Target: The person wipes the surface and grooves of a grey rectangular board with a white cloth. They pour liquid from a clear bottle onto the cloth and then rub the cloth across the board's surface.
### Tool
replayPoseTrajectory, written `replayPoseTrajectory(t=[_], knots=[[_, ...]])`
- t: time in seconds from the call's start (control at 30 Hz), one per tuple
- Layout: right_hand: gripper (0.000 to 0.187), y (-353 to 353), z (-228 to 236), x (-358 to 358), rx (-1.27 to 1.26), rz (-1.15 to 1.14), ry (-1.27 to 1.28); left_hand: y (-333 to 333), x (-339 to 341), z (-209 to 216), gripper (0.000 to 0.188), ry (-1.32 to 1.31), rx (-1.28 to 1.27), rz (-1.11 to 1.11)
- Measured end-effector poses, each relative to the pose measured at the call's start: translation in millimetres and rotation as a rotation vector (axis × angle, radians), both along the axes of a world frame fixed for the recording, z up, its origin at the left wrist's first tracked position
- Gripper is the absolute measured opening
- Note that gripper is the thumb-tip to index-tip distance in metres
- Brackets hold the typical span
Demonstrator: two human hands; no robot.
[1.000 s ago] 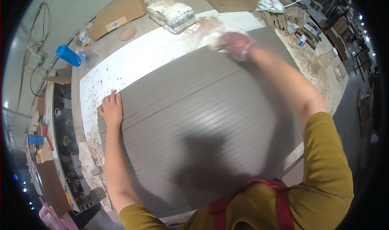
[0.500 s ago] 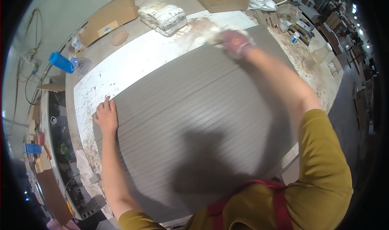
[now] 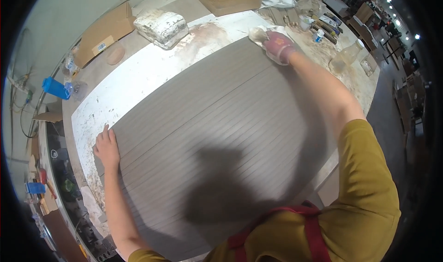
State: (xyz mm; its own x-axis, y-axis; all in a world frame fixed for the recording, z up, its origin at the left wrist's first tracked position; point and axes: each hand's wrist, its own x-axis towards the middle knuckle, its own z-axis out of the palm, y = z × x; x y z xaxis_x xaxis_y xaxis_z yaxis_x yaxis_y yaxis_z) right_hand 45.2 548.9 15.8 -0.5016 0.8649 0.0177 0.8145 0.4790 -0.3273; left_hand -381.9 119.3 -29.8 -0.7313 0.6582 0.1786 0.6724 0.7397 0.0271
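A large grey wood-grain panel [image 3: 198, 110] with fine parallel lines lies flat in front of me, my shadow falling across it. At its left corner rests my bare left hand [image 3: 107, 149], fingers stretched out over the edge and holding nothing. My right hand [image 3: 278, 45], in a pink work glove, is closed on a whitish cloth [image 3: 256, 33] at the panel's far right corner. The cloth bunches out around the glove, and part of it is hidden under the hand.
Beyond the panel are a white stained board [image 3: 134, 84], a wrapped white bundle [image 3: 161, 27], a cardboard piece [image 3: 105, 33] and a tool box [image 3: 228, 2]. A blue bottle [image 3: 56, 88] stands far left. On the right are a clear bottle [image 3: 346, 59] and a small white-and-blue bottle [image 3: 318, 36].
My right hand has moved the cloth rightward along the panel's far edge to the corner. My left hand keeps its place on the panel while the whole view has shifted.
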Motion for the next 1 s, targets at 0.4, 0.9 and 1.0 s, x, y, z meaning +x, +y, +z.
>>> replayPoseTrajectory(t=[0.4,0.9,1.0], knots=[[0.023,-92,-24,-61,0.129,0.596,0.284,-35,-16,-2,0.047,-0.027,0.227,-0.177],[0.026,-84,13,129,0.015,0.274,0.199,-130,321,64,0.062,-0.384,-0.256,-0.95],[0.024,-70,8,165,0.085,-0.232,-0.061,-152,341,45,0.069,-0.266,-0.359,-0.919]])
